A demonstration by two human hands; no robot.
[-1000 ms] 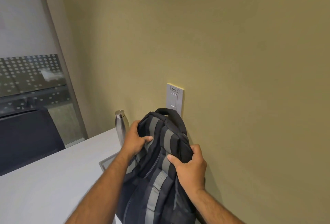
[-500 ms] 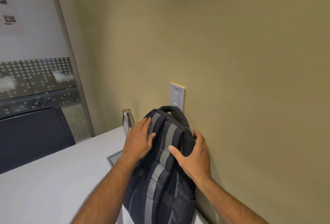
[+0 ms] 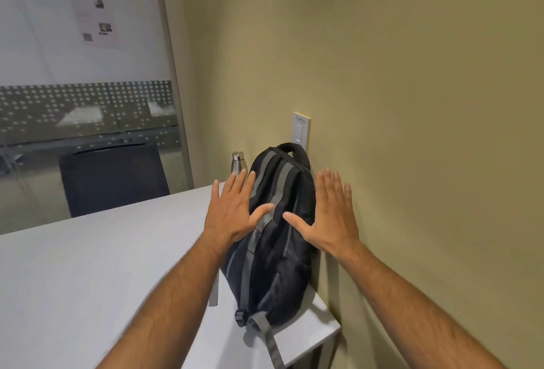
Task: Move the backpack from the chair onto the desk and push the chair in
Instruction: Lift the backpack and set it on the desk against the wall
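Half a second before, both my palms lay flat on the backpack (image 3: 272, 239); one second before, my fingers gripped its upper part. At this moment both hands were off it, open with fingers spread. My view had also tilted, so more of the room showed.

The table (image 3: 88, 280) was white and plain. Its right edge ran along an olive-green wall (image 3: 412, 103), which carried a grey switch plate (image 3: 301, 130) just above the bag. A steel bottle (image 3: 237, 162) stood upright at the far side of the table, just beside the backpack's top. Beyond the table stood a dark chair (image 3: 113, 177), set before a glass partition (image 3: 85, 109) with a dotted frosted band.

The backpack rested on the table, near its right corner, leaning against the wall with the carry handle uppermost. One grey strap (image 3: 272, 342) hung over the near table edge. My left hand (image 3: 235, 209) hovered by the bag's left flank, thumb pointing toward the grey stripes. My right hand (image 3: 329, 215) hovered by its right flank, near the wall. I could not tell whether either thumb touched the fabric.
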